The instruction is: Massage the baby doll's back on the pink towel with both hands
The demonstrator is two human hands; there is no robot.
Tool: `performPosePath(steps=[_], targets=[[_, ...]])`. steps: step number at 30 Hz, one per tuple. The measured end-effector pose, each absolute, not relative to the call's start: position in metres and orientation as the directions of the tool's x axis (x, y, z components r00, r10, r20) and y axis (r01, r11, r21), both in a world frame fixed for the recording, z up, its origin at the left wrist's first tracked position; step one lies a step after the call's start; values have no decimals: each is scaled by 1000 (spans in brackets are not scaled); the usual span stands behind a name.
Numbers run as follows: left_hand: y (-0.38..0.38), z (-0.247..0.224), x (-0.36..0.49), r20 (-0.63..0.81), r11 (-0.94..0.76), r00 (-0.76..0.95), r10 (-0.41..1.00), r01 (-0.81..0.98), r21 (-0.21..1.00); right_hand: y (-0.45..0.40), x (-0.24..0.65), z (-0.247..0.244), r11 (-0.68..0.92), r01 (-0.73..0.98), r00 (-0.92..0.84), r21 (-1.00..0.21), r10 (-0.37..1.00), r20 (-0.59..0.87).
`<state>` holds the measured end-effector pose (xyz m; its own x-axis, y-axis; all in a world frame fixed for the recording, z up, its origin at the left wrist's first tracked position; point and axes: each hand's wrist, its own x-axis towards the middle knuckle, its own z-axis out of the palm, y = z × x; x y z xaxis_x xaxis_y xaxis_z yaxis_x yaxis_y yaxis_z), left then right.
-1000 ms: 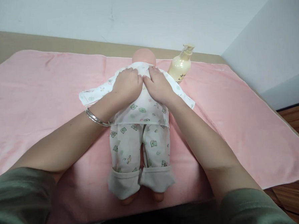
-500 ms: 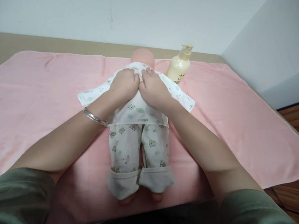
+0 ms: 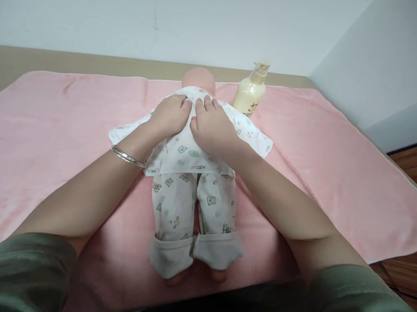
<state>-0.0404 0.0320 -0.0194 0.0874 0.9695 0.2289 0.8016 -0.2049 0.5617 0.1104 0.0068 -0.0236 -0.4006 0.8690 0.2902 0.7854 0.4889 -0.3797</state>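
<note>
A baby doll lies stretched out on a pink blanket, its smooth head (image 3: 198,78) at the far end. It wears a white printed shirt (image 3: 185,152) with spread sleeves, and matching trousers (image 3: 176,204) with turned-up cuffs. On the upper left of the shirt is my left hand (image 3: 170,115), closed at the cloth near the middle; some of its fingertips are hidden. Beside it, my right hand (image 3: 214,127) rests open on the right chest, fingers stretched toward the head and thumb apart. A narrow strip of shirt shows between both hands.
A cream pump bottle (image 3: 250,92) stands to the right of the doll's head. The pink blanket (image 3: 335,168) covers most of the tabletop (image 3: 84,57), which meets a white wall (image 3: 100,22) behind. Wood-grain boards (image 3: 413,168) show at the right.
My hands have moved slightly apart at the shirt's middle. The right hand's fingers have straightened, and the left hand has shifted a little left. The doll and bottle stay in place.
</note>
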Motion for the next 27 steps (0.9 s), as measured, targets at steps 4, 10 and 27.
performPosePath(steps=[4, 10, 27], targets=[[17, -19, -30, 268, -215, 83, 960, 829, 516, 30, 122, -23, 429, 796, -356, -427, 902, 244], [7, -5, -23, 175, -151, 74, 982, 862, 484, 44, 133, -28, 392, 800, -307, -455, 918, 251], [22, -31, -26, 338, -217, -6, 941, 758, 615, 39, 130, -22, 400, 774, -303, -490, 915, 268]])
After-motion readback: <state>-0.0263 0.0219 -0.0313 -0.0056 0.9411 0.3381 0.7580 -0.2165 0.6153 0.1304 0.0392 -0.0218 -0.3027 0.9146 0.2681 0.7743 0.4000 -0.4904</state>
